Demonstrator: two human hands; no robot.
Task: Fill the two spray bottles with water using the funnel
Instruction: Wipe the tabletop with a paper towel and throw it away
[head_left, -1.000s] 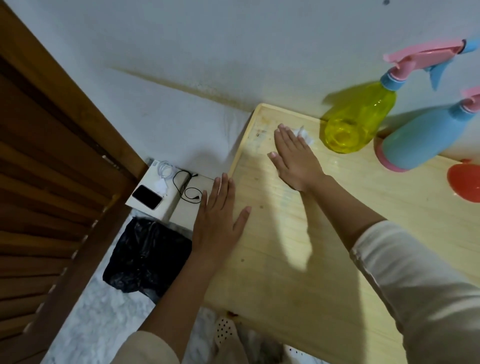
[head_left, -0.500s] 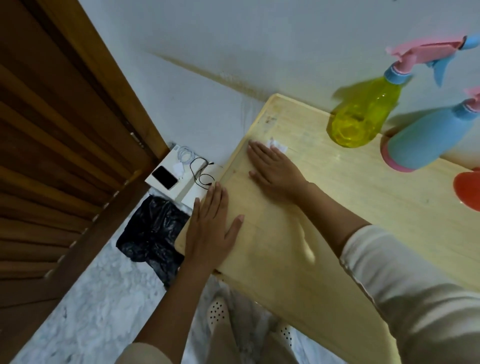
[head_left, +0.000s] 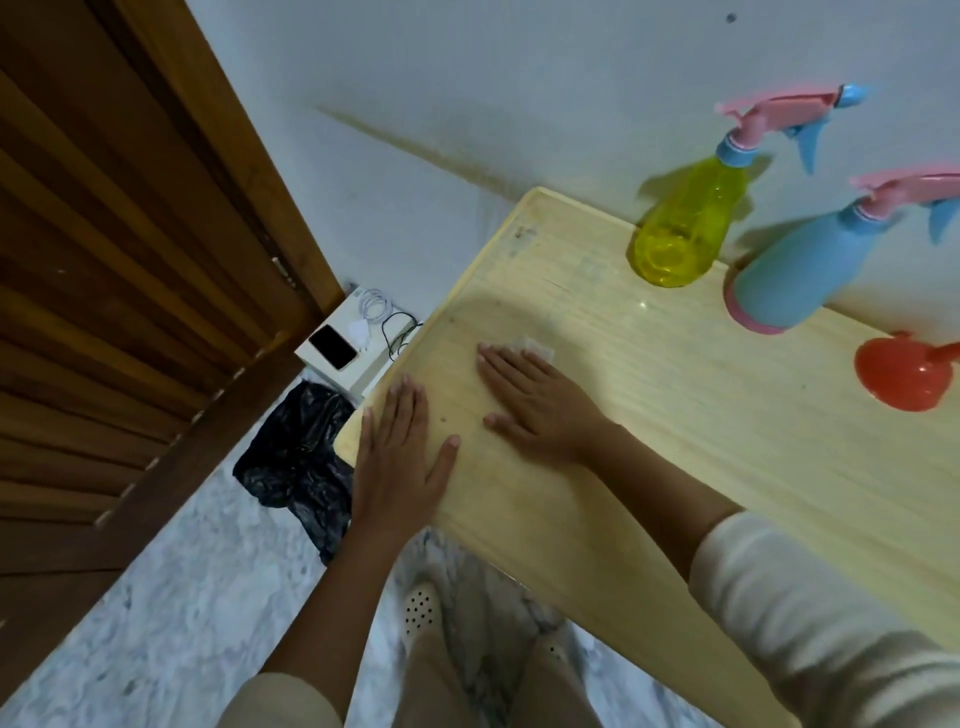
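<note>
Spray bottles: we see the yellow bottle (head_left: 685, 228) and the blue bottle (head_left: 795, 270) upright along the far edge of the wooden table (head_left: 675, 441), both against the wall, pink trigger heads fitted. We note the red funnel (head_left: 904, 371) lying on the table just right of the blue bottle, partly cut off by the frame edge. Our left hand (head_left: 402, 457) rests flat on the table's near-left corner, fingers spread, holding nothing. Our right hand (head_left: 535, 400) lies flat further in, pressing a small white tissue (head_left: 535, 348) (only its edge shows) against the tabletop.
</note>
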